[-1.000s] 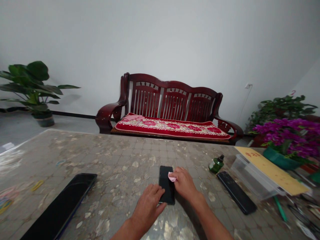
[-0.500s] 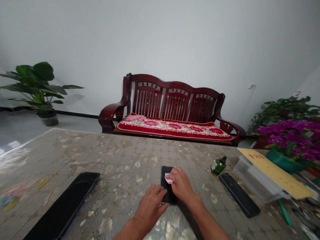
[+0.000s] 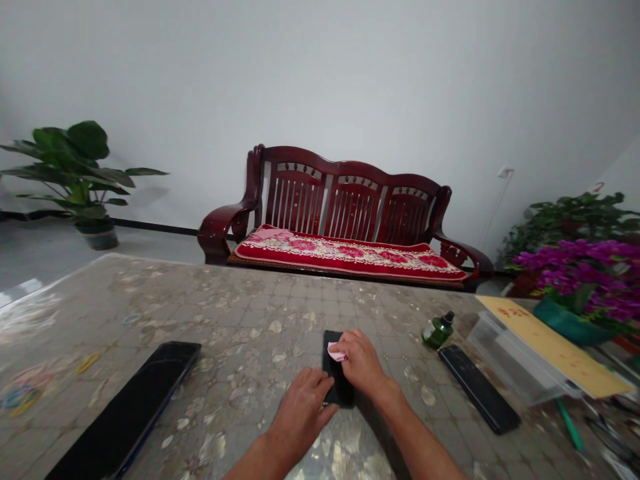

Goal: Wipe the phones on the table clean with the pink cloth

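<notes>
A black smartphone (image 3: 340, 390) lies flat on the patterned tablecloth (image 3: 240, 360), in front of me. At its lower left corner, my left hand (image 3: 304, 405) grips it, fingers along the side and thumb by the bottom edge. My right hand (image 3: 361, 360) is closed on a small pink cloth (image 3: 337, 352) and presses it against the upper part of the phone's screen. The right fingers cover part of the screen and some of the cloth.
To the left lies a large black tablet-like device (image 3: 135, 407), with rubber bands (image 3: 87, 363) beyond. On the right are a green bottle (image 3: 438, 331), another black phone (image 3: 479, 389), a clear plastic box (image 3: 515, 360) under a yellow sheet (image 3: 555, 347), and purple flowers (image 3: 585, 273). A wooden bench (image 3: 345, 200) stands behind.
My right hand has shifted slightly up and left over the phone with the pink cloth. My left hand stays at the phone's lower left corner.
</notes>
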### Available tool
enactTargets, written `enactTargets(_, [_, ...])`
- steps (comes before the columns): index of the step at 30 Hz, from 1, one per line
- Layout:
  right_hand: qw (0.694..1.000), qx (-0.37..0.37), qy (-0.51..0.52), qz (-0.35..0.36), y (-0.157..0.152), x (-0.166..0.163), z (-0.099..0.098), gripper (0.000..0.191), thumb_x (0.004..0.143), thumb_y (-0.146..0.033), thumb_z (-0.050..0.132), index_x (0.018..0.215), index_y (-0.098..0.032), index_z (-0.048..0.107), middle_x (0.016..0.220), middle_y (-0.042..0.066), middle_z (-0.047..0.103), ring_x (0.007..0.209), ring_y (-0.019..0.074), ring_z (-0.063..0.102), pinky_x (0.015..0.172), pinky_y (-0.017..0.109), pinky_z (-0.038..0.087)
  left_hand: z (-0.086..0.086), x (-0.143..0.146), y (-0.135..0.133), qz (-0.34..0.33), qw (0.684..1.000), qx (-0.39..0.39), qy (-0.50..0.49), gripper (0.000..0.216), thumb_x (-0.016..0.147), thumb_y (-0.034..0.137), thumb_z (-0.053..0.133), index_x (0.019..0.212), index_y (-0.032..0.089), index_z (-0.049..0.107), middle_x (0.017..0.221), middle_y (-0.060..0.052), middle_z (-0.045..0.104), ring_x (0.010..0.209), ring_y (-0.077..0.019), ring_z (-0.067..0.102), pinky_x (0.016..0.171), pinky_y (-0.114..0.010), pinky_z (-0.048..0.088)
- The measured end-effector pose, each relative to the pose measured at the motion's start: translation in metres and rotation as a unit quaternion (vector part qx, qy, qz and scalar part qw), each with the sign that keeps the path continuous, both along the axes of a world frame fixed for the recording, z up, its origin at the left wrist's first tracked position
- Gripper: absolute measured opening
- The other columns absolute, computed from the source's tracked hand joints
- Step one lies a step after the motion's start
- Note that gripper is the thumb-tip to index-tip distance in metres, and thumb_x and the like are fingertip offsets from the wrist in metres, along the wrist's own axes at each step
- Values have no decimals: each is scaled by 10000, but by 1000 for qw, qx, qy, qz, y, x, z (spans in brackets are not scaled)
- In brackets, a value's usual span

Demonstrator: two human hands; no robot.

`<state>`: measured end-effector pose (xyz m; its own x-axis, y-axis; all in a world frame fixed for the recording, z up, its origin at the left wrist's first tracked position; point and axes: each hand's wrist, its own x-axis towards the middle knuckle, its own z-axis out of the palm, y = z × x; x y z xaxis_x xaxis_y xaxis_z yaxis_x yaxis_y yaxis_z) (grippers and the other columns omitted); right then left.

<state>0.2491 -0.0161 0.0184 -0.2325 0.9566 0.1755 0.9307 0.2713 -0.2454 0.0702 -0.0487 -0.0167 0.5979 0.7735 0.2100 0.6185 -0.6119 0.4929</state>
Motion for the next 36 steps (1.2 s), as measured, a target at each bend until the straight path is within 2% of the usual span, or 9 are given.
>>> enactTargets(4, [999,-2,-14,-34,15,-2,2,307,922,-121,489,956,-273,754,895,40,662,905,194,520,791,280,335,0,-1,0,-1,1000,5,-4,291,823,158,688,1110,201,670,1120,-61,661,1034,-255,588,942,-383,480])
enactTargets(7, [999,-5,-36,-24,22,-5,2,298,925,-123,484,896,-259,748,881,45,656,905,197,515,785,277,331,1,-3,-1,-2,1000,2,-1,294,829,163,669,1118,216,669,1127,-55,661,1039,-251,587,949,-379,478])
enactTargets(10, [999,-2,-41,3,17,-8,2,300,867,-64,500,834,-247,735,847,38,640,900,195,506,768,273,326,3,-3,-1,0,1000,-2,-1,302,829,161,664,1126,217,669,1131,-55,661,1044,-251,585,955,-385,477])
enactTargets(14, [999,-4,-26,35,9,-7,2,313,836,-45,509,854,-255,740,850,27,636,907,190,512,777,272,331,5,-3,-2,-4,1000,-3,-2,321,819,159,682,1136,207,670,1136,-64,661,1050,-262,586,951,-394,484])
enactTargets(20, [999,-1,-45,-13,22,-8,3,293,886,-88,495,859,-247,739,847,47,635,896,204,508,775,286,328,2,-3,-2,1,1000,9,-4,315,817,147,689,1127,203,672,1145,-65,665,1053,-262,593,958,-395,484])
enactTargets(27, [998,-6,-22,52,7,-7,3,298,838,-38,497,818,-237,718,859,22,627,884,179,498,777,270,320,-1,-2,-1,-3,1000,13,-16,316,802,141,703,1112,195,674,1099,-68,673,1026,-261,600,935,-396,494])
enactTargets(33, [999,0,-50,-6,17,-10,8,266,884,-102,507,800,-236,721,827,38,627,851,190,495,745,280,314,-5,-2,1,-4,999,16,-29,335,796,141,714,1125,186,672,1125,-78,670,1042,-266,599,941,-398,491])
enactTargets(36, [999,2,-46,15,12,-12,7,270,868,-86,507,790,-237,717,824,32,620,864,187,495,739,278,312,-3,-3,1,-1,999,13,-33,330,791,138,715,1114,191,676,1103,-75,675,1033,-265,602,934,-397,493])
